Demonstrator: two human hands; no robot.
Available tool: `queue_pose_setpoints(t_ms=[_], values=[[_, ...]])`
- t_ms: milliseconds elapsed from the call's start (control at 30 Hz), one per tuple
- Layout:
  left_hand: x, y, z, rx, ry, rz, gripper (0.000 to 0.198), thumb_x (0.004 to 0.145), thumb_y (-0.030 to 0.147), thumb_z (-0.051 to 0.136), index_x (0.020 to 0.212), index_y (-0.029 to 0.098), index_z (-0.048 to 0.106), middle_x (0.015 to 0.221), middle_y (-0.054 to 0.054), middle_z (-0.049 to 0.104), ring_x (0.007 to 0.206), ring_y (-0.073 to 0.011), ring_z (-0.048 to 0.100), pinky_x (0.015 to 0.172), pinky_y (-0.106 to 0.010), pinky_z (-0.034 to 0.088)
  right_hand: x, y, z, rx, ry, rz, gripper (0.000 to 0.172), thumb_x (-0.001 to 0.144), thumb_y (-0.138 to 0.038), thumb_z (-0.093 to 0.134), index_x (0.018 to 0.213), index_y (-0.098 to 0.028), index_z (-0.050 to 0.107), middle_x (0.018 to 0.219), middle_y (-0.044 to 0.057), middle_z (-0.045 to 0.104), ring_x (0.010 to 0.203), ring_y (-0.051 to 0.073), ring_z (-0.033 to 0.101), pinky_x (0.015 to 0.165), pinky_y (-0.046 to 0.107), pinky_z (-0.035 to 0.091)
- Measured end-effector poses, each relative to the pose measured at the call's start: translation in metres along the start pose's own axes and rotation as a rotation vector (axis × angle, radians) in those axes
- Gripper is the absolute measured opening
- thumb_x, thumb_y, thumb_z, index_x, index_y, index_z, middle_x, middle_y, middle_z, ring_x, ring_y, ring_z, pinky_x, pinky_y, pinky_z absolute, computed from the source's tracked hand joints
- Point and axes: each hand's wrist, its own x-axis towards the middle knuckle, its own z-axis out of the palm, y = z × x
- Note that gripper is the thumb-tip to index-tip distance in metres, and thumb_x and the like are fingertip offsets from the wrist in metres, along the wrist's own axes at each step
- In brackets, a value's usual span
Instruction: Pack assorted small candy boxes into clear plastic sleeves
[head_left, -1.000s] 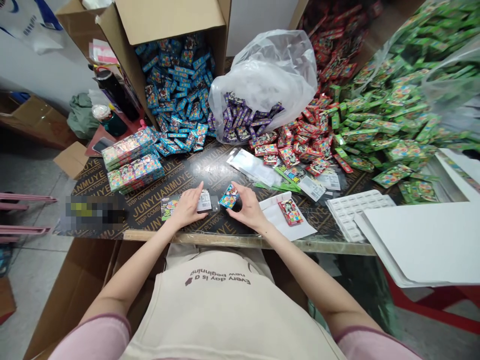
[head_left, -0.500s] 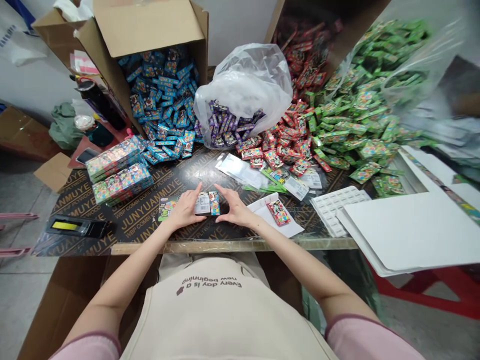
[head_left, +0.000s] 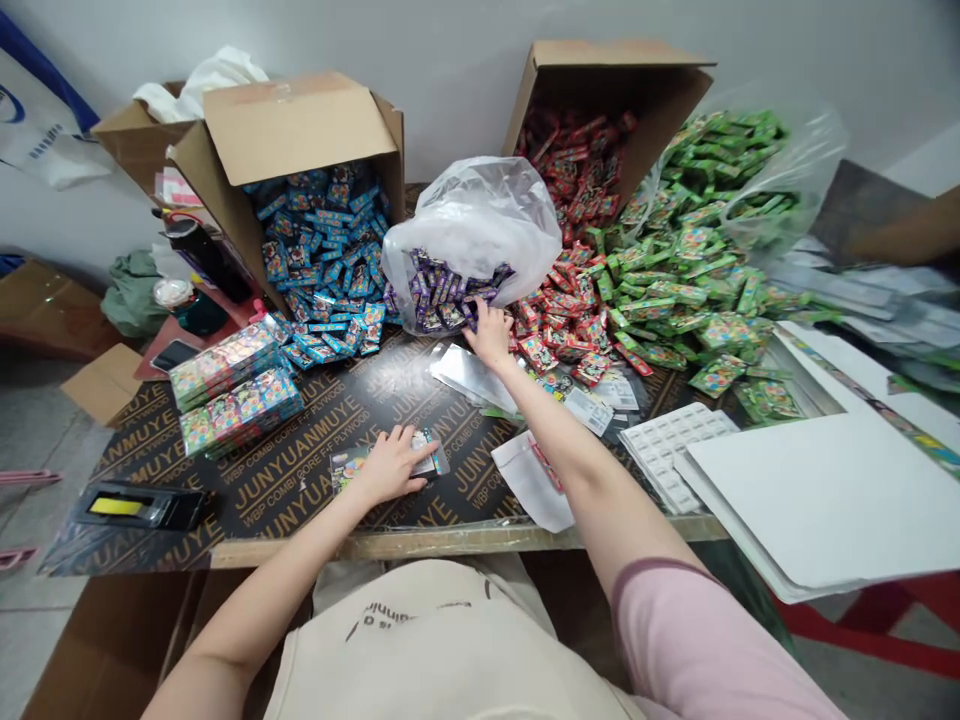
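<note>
Black plywood bench [head_left: 300, 470], packets heaped by colour

The bench top repeats "JUNYUANMUYE" and "WBP COMBI CORE F-F PLYWOOD" across its surface. Along its back edge, a tipped cardboard box [head_left: 300, 125] spills blue packets [head_left: 322, 255], and a second box [head_left: 607, 90] spills red packets [head_left: 574, 185]. Between them, a clear plastic bag [head_left: 472, 215] slumps open on purple packets [head_left: 442, 300], while another clear bag [head_left: 780, 165] sags beside a heap of green packets [head_left: 675, 285]. Laid over like this, the containers seem placed to keep the colours apart and within reach of the person at the front edge.

To the right lie a large white board [head_left: 825, 500] and a white compartmented tray [head_left: 675, 455]. To the left sit two shrink-wrapped stacks of packets [head_left: 236, 385]. The lettering on the person's beige apron [head_left: 420, 640] appears upside down and mostly out of view.

The right hand [head_left: 491, 335] stretches to the bag's mouth, its fingers [head_left: 476, 315] among the purple packets; whether they have closed on one cannot be told. Near the front edge, the left hand [head_left: 386, 465] curves over a barcode-labelled packet [head_left: 426, 452], but a grip cannot be told from a light press. The barcode's digits are too small to read.
</note>
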Motion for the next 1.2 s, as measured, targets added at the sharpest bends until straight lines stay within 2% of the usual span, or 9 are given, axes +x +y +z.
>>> queue_pose_setpoints(t_ms=[67, 167, 233, 367, 467, 533, 700, 900, 1200], values=[[0.004, 0.002, -0.004, 0.034, -0.042, 0.008, 0.066, 0.071, 0.041, 0.074, 0.132, 0.03, 0.05, 0.123, -0.017, 0.05, 0.109, -0.0351, 0.047, 0.084, -0.048, 0.046, 0.011, 0.004, -0.002, 0.048, 0.022, -0.019, 0.049, 0.084, -0.02, 0.048, 0.131, -0.006, 0.049, 0.102, 0.02, 0.063, 0.1, 0.032, 0.053, 0.092, 0.049, 0.034], [0.008, 0.002, -0.009, 0.046, -0.079, 0.037, 0.061, 0.069, 0.042, 0.076, 0.124, 0.026, 0.054, 0.116, -0.016, 0.052, 0.108, -0.0339, 0.049, 0.083, -0.047, 0.047, -0.005, 0.003, -0.009, 0.266, 0.108, -0.001, 0.043, 0.086, -0.019, 0.04, 0.127, -0.013, 0.053, 0.111, 0.016, 0.063, 0.101, 0.028, 0.055, 0.091, 0.043, 0.039], [0.008, 0.0, -0.01, 0.034, -0.088, 0.055, 0.057, 0.069, 0.041, 0.075, 0.12, 0.025, 0.057, 0.112, -0.015, 0.053, 0.106, -0.033, 0.049, 0.083, -0.045, 0.047, -0.031, 0.0, -0.009, 0.465, -0.016, 0.012, 0.04, 0.087, -0.024, 0.041, 0.123, -0.016, 0.057, 0.109, 0.012, 0.066, 0.094, 0.024, 0.058, 0.085, 0.038, 0.044], [0.002, -0.006, -0.008, -0.061, -0.064, 0.045, 0.064, 0.066, 0.039, 0.076, 0.125, 0.023, 0.054, 0.113, -0.014, 0.053, 0.106, -0.033, 0.05, 0.084, -0.046, 0.046, -0.096, -0.01, -0.006, 0.606, -0.466, 0.052, 0.03, 0.082, -0.027, 0.052, 0.105, -0.015, 0.068, 0.085, 0.006, 0.07, 0.077, 0.02, 0.061, 0.079, 0.035, 0.048], [-0.008, -0.01, -0.006, -0.247, 0.086, -0.023, 0.083, 0.065, 0.032, 0.075, 0.139, 0.02, 0.039, 0.12, -0.015, 0.053, 0.109, -0.031, 0.05, 0.091, -0.046, 0.045, -0.137, -0.026, -0.012, 0.614, -0.368, 0.059, 0.025, 0.08, -0.029, 0.06, 0.099, -0.017, 0.071, 0.097, 0.009, 0.07, 0.093, 0.024, 0.061, 0.09, 0.04, 0.045], [-0.016, -0.01, -0.004, -0.374, 0.231, -0.058, 0.091, 0.067, 0.03, 0.074, 0.145, 0.019, 0.028, 0.127, -0.014, 0.051, 0.113, -0.0297, 0.048, 0.096, -0.045, 0.044, -0.16, -0.041, -0.018, 0.763, -0.357, 0.157, 0.028, 0.081, -0.037, 0.063, 0.099, -0.019, 0.072, 0.097, 0.009, 0.07, 0.092, 0.024, 0.062, 0.087, 0.039, 0.047], [-0.026, 0.004, 0.001, -0.448, 0.409, -0.017, 0.089, 0.075, 0.029, 0.068, 0.148, 0.024, 0.017, 0.137, -0.014, 0.046, 0.124, -0.0299, 0.044, 0.104, -0.05, 0.039, -0.207, -0.081, -0.023, 1.489, -0.734, 0.684, 0.04, 0.065, -0.051, 0.078, 0.086, -0.018, 0.072, 0.073, 0.002, 0.07, 0.065, 0.016, 0.062, 0.067, 0.031, 0.049], [-0.03, 0.015, 0.004, -0.444, 0.378, 0.021, 0.088, 0.079, 0.027, 0.066, 0.15, 0.024, 0.013, 0.14, -0.015, 0.043, 0.127, -0.0313, 0.042, 0.104, -0.054, 0.039, -0.223, -0.09, -0.018, 1.726, -0.646, 1.077, 0.027, 0.052, -0.025, 0.086, 0.072, -0.017, 0.069, 0.068, -0.001, 0.07, 0.062, 0.014, 0.061, 0.065, 0.03, 0.048], [-0.039, 0.014, 0.001, -0.44, 0.441, 0.026, 0.093, 0.079, 0.028, 0.067, 0.15, 0.025, 0.008, 0.137, -0.015, 0.045, 0.125, -0.0308, 0.043, 0.103, -0.052, 0.041, -0.226, -0.099, -0.021, 1.734, -0.561, 1.113, 0.03, 0.05, -0.026, 0.088, 0.062, -0.018, 0.062, 0.057, -0.004, 0.064, 0.052, 0.01, 0.054, 0.054, 0.025, 0.043]])
